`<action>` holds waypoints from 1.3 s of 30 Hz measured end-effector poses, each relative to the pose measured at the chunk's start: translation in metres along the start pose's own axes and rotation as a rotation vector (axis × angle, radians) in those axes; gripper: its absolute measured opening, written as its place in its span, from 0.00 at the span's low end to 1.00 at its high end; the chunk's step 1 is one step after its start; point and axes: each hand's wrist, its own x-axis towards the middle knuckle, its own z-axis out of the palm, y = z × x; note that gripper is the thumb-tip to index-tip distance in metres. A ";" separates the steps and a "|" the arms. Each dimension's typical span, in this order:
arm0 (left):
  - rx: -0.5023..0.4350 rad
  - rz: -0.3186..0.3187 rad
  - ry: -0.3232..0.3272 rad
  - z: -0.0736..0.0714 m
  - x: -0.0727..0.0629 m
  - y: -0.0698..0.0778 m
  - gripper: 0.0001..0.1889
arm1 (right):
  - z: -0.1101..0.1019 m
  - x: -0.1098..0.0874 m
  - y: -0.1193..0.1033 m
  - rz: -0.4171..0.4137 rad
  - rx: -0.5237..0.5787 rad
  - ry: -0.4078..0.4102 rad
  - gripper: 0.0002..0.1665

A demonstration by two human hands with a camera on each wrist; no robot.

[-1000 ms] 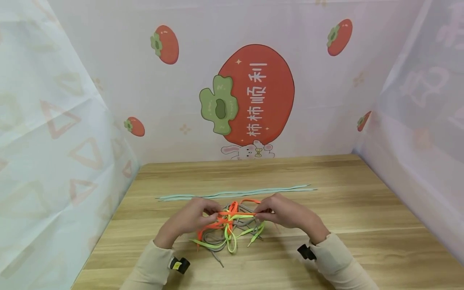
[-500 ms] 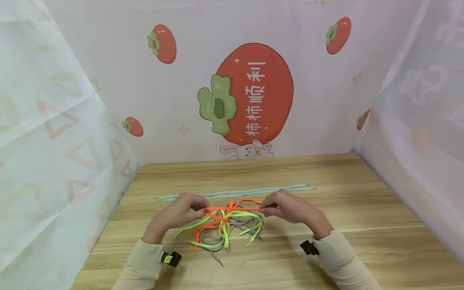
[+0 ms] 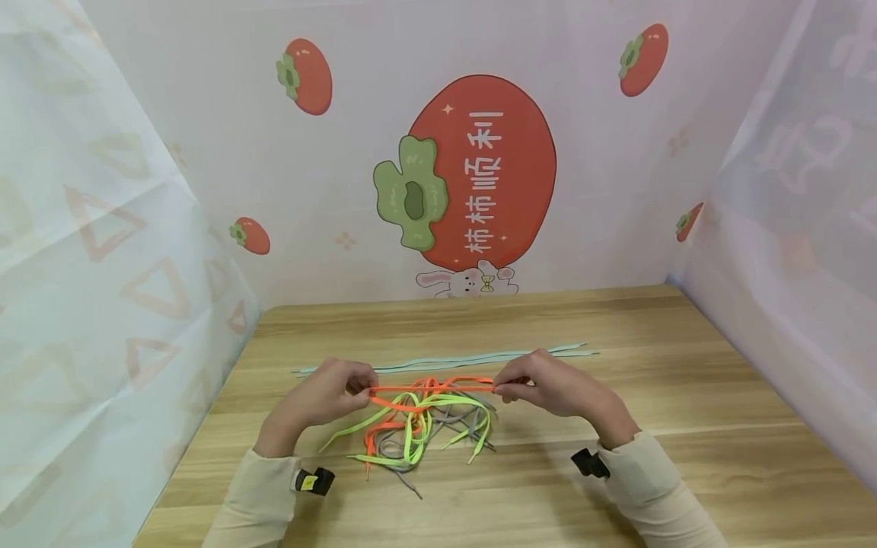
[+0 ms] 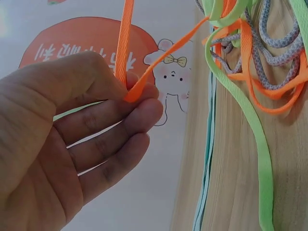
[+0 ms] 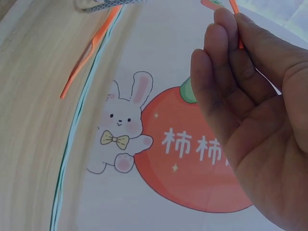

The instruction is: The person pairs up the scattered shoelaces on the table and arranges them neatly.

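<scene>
An orange shoelace point(image 3: 432, 389) stretches taut between my two hands above a loose tangle. My left hand point(image 3: 329, 392) pinches it between thumb and index finger; in the left wrist view the lace point(image 4: 124, 43) bends at the fingertips and runs back down to the pile. At the other end, my right hand point(image 3: 551, 384) pinches the lace near its tip. Below lie yellow-green shoelaces point(image 3: 409, 441), looped through the orange in the middle, and grey shoelaces point(image 3: 395, 449) partly hidden beneath them.
Two light-blue shoelaces point(image 3: 473, 357) lie side by side across the wooden table point(image 3: 493, 487), just beyond the hands. A white backdrop with persimmon prints point(image 3: 500, 175) stands at the table's far edge, and white sheets point(image 3: 103, 266) hang at both sides.
My left hand has moved left and away from me, lengthening the taut orange stretch. The right hand has shifted slightly right and away. The yellow-green laces have been dragged left and spread out.
</scene>
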 end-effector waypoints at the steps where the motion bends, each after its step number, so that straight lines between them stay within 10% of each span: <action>1: 0.003 0.002 0.000 0.000 0.000 -0.001 0.09 | -0.001 -0.001 0.000 0.002 -0.003 0.007 0.08; 39: -0.071 -0.051 0.007 -0.028 -0.020 -0.031 0.05 | -0.032 -0.021 0.035 0.152 0.019 0.133 0.08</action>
